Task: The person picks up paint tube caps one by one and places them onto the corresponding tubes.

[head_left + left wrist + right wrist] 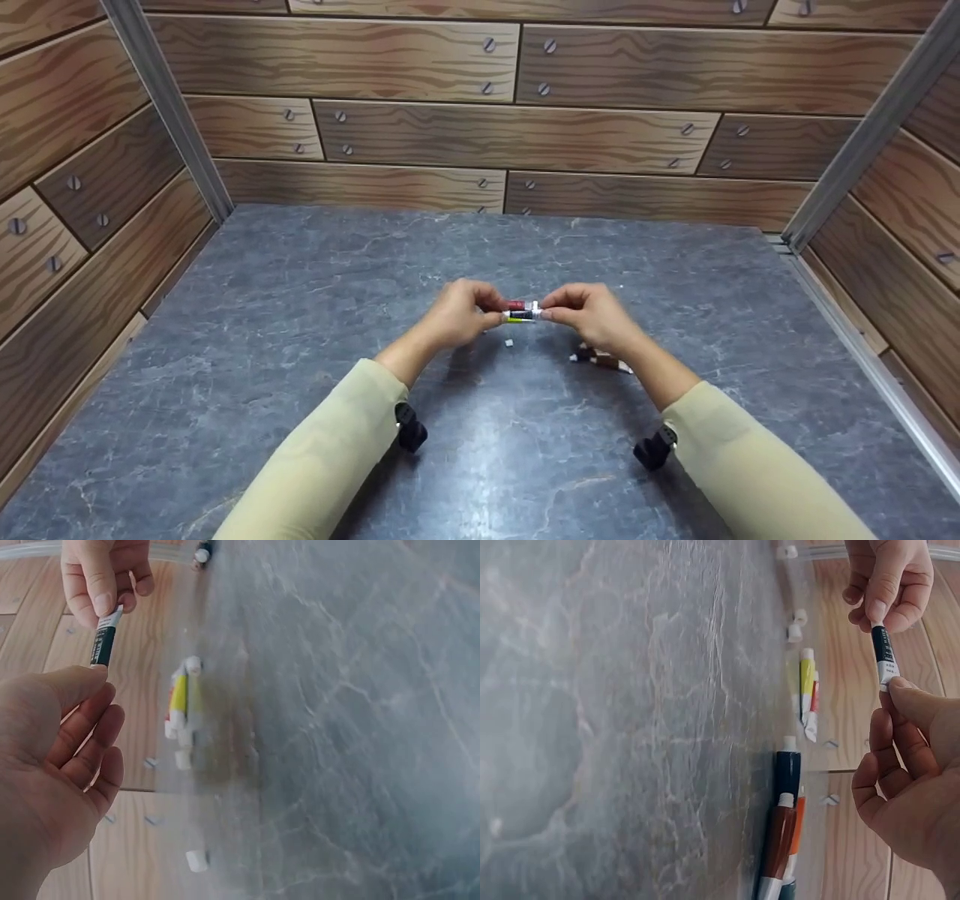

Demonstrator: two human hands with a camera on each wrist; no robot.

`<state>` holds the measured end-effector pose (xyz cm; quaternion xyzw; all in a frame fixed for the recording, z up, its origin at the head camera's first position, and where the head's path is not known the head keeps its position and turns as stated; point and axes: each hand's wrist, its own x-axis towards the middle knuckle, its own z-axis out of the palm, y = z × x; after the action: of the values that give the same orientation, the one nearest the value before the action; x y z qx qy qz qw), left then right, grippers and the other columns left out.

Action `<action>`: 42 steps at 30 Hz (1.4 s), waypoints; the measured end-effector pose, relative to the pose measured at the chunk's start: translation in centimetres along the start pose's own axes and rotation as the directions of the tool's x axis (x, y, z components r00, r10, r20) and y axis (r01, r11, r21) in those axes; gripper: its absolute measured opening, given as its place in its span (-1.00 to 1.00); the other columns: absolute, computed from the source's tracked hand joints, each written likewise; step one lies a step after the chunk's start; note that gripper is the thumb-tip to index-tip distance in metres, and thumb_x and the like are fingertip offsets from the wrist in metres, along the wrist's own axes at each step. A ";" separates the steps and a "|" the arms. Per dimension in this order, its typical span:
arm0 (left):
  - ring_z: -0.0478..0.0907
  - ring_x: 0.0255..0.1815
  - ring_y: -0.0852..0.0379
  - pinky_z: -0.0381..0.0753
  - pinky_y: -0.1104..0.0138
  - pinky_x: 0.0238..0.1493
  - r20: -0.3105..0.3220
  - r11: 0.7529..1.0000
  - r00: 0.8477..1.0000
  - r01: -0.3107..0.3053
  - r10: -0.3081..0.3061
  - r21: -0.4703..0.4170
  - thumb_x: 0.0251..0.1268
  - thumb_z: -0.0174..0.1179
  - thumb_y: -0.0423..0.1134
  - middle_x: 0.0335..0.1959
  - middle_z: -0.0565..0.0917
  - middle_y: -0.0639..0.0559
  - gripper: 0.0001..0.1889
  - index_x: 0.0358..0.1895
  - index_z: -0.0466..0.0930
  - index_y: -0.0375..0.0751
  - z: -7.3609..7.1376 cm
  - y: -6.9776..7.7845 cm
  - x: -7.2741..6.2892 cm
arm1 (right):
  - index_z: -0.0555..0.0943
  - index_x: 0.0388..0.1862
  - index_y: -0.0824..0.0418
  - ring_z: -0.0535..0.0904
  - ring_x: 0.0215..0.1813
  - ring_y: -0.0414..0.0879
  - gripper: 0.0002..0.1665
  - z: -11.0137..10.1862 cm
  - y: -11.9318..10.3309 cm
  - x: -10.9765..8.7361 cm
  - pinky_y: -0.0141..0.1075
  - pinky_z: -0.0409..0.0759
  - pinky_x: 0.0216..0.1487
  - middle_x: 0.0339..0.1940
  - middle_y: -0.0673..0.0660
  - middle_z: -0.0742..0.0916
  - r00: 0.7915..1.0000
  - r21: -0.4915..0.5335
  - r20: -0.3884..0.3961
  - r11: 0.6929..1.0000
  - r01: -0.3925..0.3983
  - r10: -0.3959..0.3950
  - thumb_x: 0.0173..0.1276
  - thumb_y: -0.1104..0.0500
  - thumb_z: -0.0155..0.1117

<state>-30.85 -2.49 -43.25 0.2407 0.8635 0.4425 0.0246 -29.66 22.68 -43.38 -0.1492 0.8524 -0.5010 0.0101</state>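
Observation:
Between both hands, raised over the table, is a small dark paint tube (523, 315) with a pale crimped end. My left hand (461, 313) pinches its shoulder end with thumb and forefinger. The crimped end is pinched by my right hand (598, 316); its other fingers curl loosely, as the right wrist view shows. Below the held tube lie a yellow paint tube (807, 679) and a red paint tube (814, 701), side by side. Closer to the right wrist is a group with a brown paint tube (778, 840), a dark blue one (787, 772) and an orange one (798, 821).
Several small white caps lie about the grey marbled table (480, 465), one white cap (509, 343) just in front of the hands. Wood-patterned walls (510, 135) with metal corner posts enclose the back and sides. A metal rail (874, 360) runs along the right edge.

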 end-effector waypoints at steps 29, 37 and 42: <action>0.54 -0.40 0.31 0.65 0.34 -0.21 0.037 0.993 0.998 -0.052 0.048 0.104 0.24 0.46 -0.41 -0.38 0.79 -0.01 -0.94 -0.26 0.81 -0.32 1.1 -2.8 1.1 | 0.78 -0.20 0.41 0.61 -0.27 -0.21 -0.87 1.6 2.2 1.7 -0.44 0.55 -0.20 -0.29 0.13 0.83 0.999 -0.064 0.022 0.997 -0.046 0.047 0.29 0.39 0.53; 0.55 -0.39 0.31 0.64 0.35 -0.20 0.061 0.992 0.997 -0.046 0.040 0.114 0.27 0.46 -0.39 -0.37 0.80 0.00 -0.93 -0.23 0.82 -0.32 1.1 -2.9 1.4 | 0.80 -0.23 0.34 0.59 -0.28 -0.20 -0.90 1.5 2.3 1.8 -0.34 0.52 -0.15 -0.31 0.07 0.82 0.997 -0.117 0.018 0.991 -0.066 0.069 0.30 0.34 0.55; 0.55 -0.39 0.31 0.63 0.35 -0.20 0.058 0.989 0.997 -0.060 0.052 0.137 0.26 0.46 -0.39 -0.37 0.80 0.01 -0.94 -0.24 0.81 -0.30 1.1 -3.0 1.6 | 0.81 -0.23 0.30 0.58 -0.27 -0.19 -0.89 1.5 2.1 1.9 -0.27 0.49 -0.10 -0.32 0.04 0.82 0.997 -0.159 0.016 0.985 -0.068 0.072 0.29 0.31 0.56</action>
<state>-33.13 -2.42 -45.94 0.2779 0.8840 0.3754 0.0188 -31.79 21.86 -45.65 -0.1249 0.8942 -0.4292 0.0250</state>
